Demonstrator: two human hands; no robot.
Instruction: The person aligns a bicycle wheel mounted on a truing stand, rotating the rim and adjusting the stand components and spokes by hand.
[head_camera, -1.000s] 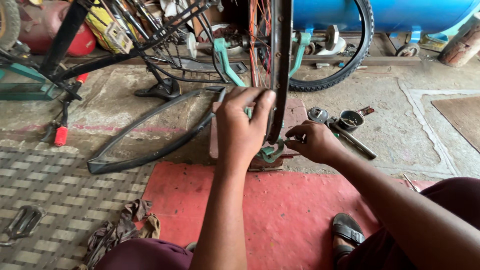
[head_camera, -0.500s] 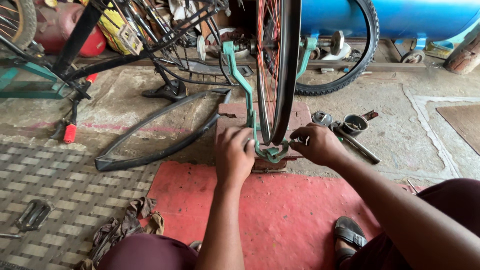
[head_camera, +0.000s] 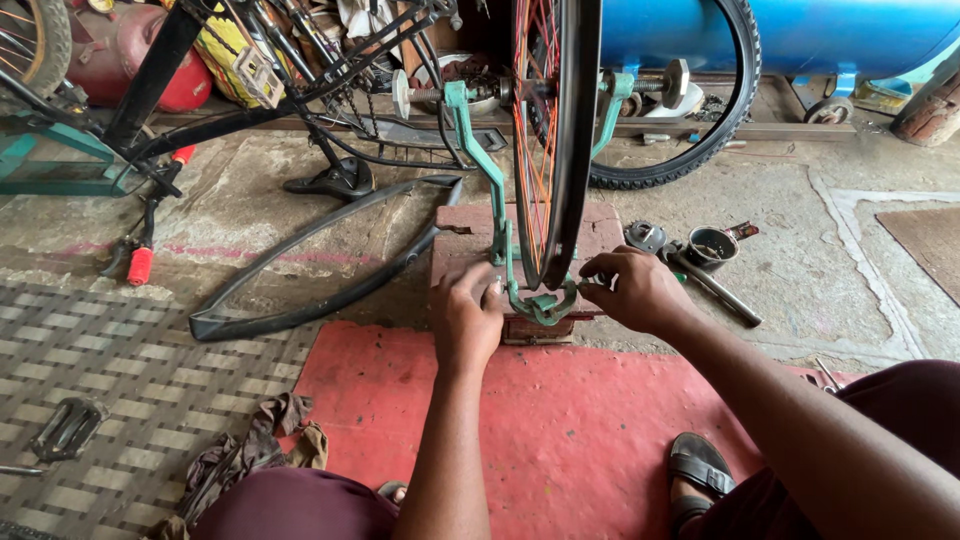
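Observation:
A bare bicycle wheel rim (head_camera: 570, 150) with orange spokes stands upright in a green truing stand (head_camera: 497, 210), whose base rests on a brick (head_camera: 470, 250). My left hand (head_camera: 468, 315) presses against the left side of the stand's lower bracket (head_camera: 545, 305), fingers curled on it. Fingertips of my right hand (head_camera: 640, 290) pinch the bracket's right side, just under the rim. Whether either hand holds a small tool is hidden.
A loose black tyre (head_camera: 320, 265) lies on the concrete to the left. A small tin cup (head_camera: 712, 248), a sprocket (head_camera: 645, 236) and a wrench (head_camera: 715, 285) sit right of the stand. A red mat (head_camera: 560, 430), rags (head_camera: 255, 450), a pedal (head_camera: 65, 428), red-handled pliers (head_camera: 135, 262) and a blue tank (head_camera: 800, 35) surround me.
My left hand came down from gripping the rim to the stand's lower bracket. My right hand stayed at the bracket's right side. The view tilted slightly.

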